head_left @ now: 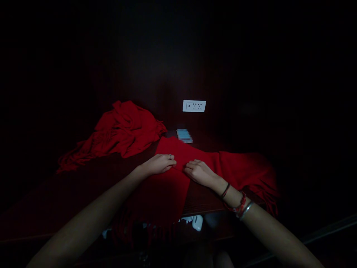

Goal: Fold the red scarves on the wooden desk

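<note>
A red fringed scarf is spread over the dark wooden surface. One part hangs toward me past the front edge, and another stretches to the right, ending in a fringe. My left hand is closed on a fold of it near the middle, with a ring on one finger. Close by on the right, my right hand pinches the same cloth, its fingertips partly hidden. Bracelets circle that wrist. To the left lies a crumpled heap of red fringed cloth; whether it joins the scarf I cannot tell.
Behind the scarf lies a flat light-blue item, blurred by pixels. A white socket panel is set in the dark back wall. Below the front edge, a small white case shows among dim objects. The surroundings are very dark.
</note>
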Motion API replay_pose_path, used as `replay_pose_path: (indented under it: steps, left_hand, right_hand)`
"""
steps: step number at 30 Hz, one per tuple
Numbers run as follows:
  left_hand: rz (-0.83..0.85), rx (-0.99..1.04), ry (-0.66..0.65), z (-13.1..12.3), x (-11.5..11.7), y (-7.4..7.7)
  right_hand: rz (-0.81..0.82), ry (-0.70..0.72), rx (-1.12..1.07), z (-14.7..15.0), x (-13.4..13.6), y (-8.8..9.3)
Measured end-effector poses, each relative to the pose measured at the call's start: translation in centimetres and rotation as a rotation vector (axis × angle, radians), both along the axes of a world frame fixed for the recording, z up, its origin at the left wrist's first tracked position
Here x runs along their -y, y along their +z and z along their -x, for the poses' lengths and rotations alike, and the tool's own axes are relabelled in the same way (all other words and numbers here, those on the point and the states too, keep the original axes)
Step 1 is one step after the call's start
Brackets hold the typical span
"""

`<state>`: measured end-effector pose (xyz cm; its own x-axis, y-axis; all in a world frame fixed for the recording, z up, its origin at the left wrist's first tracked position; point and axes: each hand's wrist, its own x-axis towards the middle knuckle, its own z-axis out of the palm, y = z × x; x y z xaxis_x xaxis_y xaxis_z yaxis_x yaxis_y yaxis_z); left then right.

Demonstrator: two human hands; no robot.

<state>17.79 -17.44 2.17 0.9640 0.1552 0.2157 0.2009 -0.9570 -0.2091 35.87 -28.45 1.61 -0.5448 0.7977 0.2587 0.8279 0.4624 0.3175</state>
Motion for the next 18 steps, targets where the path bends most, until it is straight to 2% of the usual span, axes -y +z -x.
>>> replay_pose_path:
  steps: [5, 7, 9, 11, 13, 16, 18]
  left_hand:
    - [0.216, 0.004, -0.045, 0.6, -0.5, 0.5]
    - [0.254, 0.075, 0.015, 0.6, -0.8, 0.3]
    - [0.252, 0.166, 0.127, 0.4, -1.0, -0.4]
    - [0.266, 0.156, 0.248, 0.2, -1.3, -1.3]
    - [0.324, 0.033, 0.347, 0.0, -1.5, -2.0]
    - [0.408, -0.126, 0.423, 0.0, -1.5, -2.3]
    - [0.421, -0.144, 0.425, 0.1, -1.5, -2.1]
  right_hand:
    - [0.088, 0.002, -0.12, -0.3, 1.8, -0.1]
    - [0.145, 0.028, -0.219, -0.7, 2.1, 0.4]
    - [0.174, 0.022, -0.329, -1.1, 2.0, 1.1]
    - [0.146, -0.072, -0.427, -1.3, 1.5, 1.7]
    - [0.168, -0.221, -0.459, -1.3, 0.7, 1.6]
    - [0.371, -0.422, -0.383, -1.2, 0.0, 0.4]
    - [0.457, -0.488, -0.342, -1.2, 0.0, -0.6]
